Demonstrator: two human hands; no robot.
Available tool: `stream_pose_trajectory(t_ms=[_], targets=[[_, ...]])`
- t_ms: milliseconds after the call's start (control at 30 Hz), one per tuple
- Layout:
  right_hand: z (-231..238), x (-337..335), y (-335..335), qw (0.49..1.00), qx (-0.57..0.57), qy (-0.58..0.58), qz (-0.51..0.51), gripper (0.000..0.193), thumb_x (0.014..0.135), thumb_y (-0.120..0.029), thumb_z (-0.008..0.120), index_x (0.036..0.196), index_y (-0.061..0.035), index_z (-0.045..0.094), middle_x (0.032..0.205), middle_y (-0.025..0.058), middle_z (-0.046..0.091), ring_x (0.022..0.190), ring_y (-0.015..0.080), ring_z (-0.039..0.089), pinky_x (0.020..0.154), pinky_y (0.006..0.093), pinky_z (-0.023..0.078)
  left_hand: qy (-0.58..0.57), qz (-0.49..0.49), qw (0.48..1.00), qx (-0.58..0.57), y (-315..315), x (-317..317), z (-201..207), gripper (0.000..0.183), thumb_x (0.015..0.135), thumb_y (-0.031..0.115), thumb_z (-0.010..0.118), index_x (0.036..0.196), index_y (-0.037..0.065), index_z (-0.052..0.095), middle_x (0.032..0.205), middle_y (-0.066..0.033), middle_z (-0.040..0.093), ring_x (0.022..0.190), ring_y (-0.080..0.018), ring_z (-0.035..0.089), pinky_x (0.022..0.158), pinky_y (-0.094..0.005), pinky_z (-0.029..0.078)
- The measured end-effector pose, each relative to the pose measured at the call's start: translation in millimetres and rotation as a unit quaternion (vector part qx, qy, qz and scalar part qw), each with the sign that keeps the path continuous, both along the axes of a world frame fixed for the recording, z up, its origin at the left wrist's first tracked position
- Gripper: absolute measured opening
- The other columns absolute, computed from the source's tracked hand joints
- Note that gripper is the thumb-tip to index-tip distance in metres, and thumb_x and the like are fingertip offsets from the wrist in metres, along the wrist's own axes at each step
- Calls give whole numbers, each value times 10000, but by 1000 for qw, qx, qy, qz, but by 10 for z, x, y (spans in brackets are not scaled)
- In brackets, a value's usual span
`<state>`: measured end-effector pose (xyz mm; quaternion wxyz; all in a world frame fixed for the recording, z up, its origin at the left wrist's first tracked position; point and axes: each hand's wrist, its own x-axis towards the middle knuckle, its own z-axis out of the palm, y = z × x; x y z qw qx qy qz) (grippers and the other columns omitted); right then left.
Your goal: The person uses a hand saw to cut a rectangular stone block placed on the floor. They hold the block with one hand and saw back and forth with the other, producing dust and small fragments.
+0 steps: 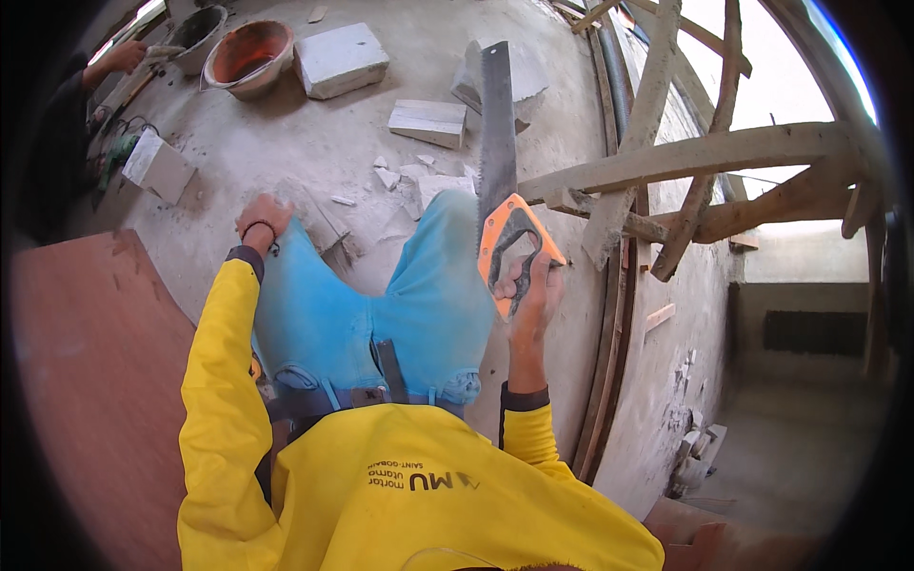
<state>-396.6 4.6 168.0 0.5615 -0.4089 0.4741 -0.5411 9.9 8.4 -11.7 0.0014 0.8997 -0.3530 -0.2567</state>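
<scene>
My right hand [529, 290] is closed round the orange and black handle of a hand saw [499, 124]. Its long toothed blade points up and away, raised beside my right knee. At my left knee, my left hand [266, 222] reaches down against the end of a pale grey block [322, 217], partly hidden by my leg. The fingers of that hand are bunched and too indistinct to tell how firmly they hold. Broken white chunks [415, 183] lie on the floor between and beyond my knees.
Ahead stand white blocks [341, 59], [428, 123], an orange-stained bucket [249, 59] and a dark bucket [200, 40]. Another person's hand [124, 57] shows at far left, near a block [158, 167]. A reddish-brown board [100, 371] lies left. Wooden beams [705, 157] cross a drop on the right.
</scene>
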Motion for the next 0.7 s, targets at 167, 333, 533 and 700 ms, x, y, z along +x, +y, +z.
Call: stream_pose_trajectory(t_ms=[167,333,533,700], targets=[[75,6,42,1000,4,5,2,500,1082,-375,505,1367,36,499,763,30,491,565,108,463,528,295,450,-22,-5,1000,-11,23,-14,10,550,888,553,618,1267,164,703,1295,-122,689,1200,-353,644,1024,-498,497],[49,-60,54,1000,5,4,1,448,1078,-381,515,1260,27,492,745,31,492,552,107,470,529,290,452,-13,-20,1000,-11,19,41,-71,551,893,552,614,1266,157,704,1280,-150,692,1203,-350,645,1023,-472,504],[-20,-82,130,999,12,-19,-44,401,1082,-356,505,835,-41,484,664,22,487,512,109,493,494,284,439,-39,-55,998,-17,15,37,-63,555,893,554,611,1263,153,707,1266,-172,694,1178,-364,656,1010,-467,514],[-71,-121,160,999,8,-25,-41,412,1084,-332,504,797,-37,492,613,10,475,506,99,485,489,274,429,-43,-64,996,-35,-3,46,-67,499,892,527,625,1215,163,731,1218,-170,713,1146,-364,668,992,-469,521]])
